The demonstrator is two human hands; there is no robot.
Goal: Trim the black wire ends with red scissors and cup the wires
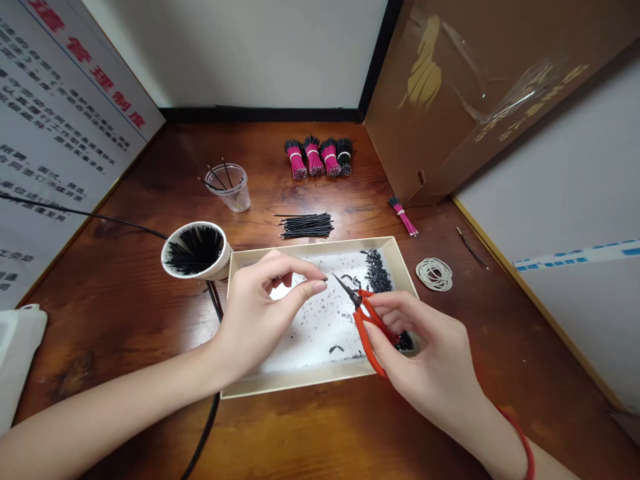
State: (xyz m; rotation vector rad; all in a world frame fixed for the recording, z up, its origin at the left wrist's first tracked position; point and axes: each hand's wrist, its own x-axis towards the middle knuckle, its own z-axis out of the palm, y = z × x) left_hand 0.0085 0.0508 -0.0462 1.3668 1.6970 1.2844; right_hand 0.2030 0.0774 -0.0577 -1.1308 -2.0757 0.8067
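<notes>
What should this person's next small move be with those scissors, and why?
Probably close the small gap between the tips of the orange-handled scissors and the pinched fingertips of the left hand: the right hand points them there, over a cardboard tray of snipped black bits.

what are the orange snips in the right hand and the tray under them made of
The snips look like dark steel at the blades, going by their narrow, faintly shiny metal tip, with orange-red handles that seem to be smooth moulded plastic or a plastic coating. The tray looks like cream paperboard: thin folded walls and a matte surface, though a coating can't be ruled out.
</notes>
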